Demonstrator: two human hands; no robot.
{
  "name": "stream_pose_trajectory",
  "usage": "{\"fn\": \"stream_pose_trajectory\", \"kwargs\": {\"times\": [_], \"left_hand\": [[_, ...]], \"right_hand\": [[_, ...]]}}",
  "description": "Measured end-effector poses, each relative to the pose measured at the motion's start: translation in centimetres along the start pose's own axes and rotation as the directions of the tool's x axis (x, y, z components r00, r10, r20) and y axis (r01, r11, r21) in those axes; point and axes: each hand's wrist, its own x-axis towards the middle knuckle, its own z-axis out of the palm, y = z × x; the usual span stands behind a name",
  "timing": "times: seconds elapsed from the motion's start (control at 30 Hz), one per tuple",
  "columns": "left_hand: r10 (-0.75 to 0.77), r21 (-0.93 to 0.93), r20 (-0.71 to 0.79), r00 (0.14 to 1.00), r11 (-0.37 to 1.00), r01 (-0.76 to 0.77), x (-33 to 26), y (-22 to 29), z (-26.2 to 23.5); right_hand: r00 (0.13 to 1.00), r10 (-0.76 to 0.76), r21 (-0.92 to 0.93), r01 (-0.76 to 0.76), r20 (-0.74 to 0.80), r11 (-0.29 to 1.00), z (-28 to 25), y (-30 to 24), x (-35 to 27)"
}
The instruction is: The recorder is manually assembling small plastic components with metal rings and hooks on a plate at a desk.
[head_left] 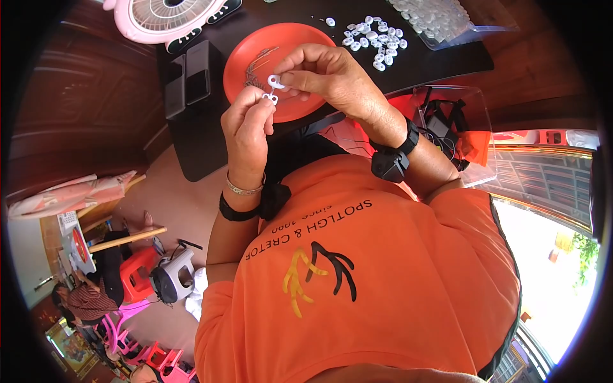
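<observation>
Above the orange plate (252,54), the left hand (246,127) and right hand (325,73) are both pinching one white clip (273,88) between fingertips.

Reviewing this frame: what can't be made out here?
- Head view: the small white ring pieces pinched between left hand and right hand are too small to tell whether they are joined.
- Orange plate: its near part is hidden behind both hands.
- Clear bag of white parts: cut off by the top edge.
- Pink fan: cut off at the top.
- Lap area: hidden by the orange shirt.
</observation>
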Motion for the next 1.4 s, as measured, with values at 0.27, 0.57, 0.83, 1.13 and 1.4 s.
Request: {"fn": "stream_pose_trajectory", "kwargs": {"times": [0.27, 0.57, 0.83, 1.13, 1.4], "left_hand": [[-0.037, 0.012, 0.011, 0.999, 0.999, 0.037, -0.1, 0.0, 0.0], [-0.048, 0.007, 0.002, 0.999, 0.999, 0.048, -0.2, 0.2, 0.3], [-0.056, 0.009, 0.010, 0.998, 0.998, 0.056, -0.3, 0.2, 0.3], [-0.051, -0.005, 0.024, 0.998, 0.999, 0.051, -0.3, 0.4, 0.3], [0.000, -0.082, 0.139, 0.990, 0.997, 0.011, -0.4, -0.2, 0.2]], "right_hand": [[0.998, -0.057, -0.029, 0.057, -0.007, 0.998, 0.1, -0.1, -0.2], [0.997, -0.077, -0.010, 0.077, -0.015, 0.997, 0.2, 0.4, -0.4], [0.982, 0.191, 0.200, -0.187, 0.000, 0.962, -0.8, 0.5, 0.0], [0.974, 0.225, 0.256, -0.224, 0.026, 0.940, -0.9, 0.9, 0.0], [0.996, 0.088, -0.006, -0.088, 0.034, 0.996, 0.4, 1.3, -0.3]]}}
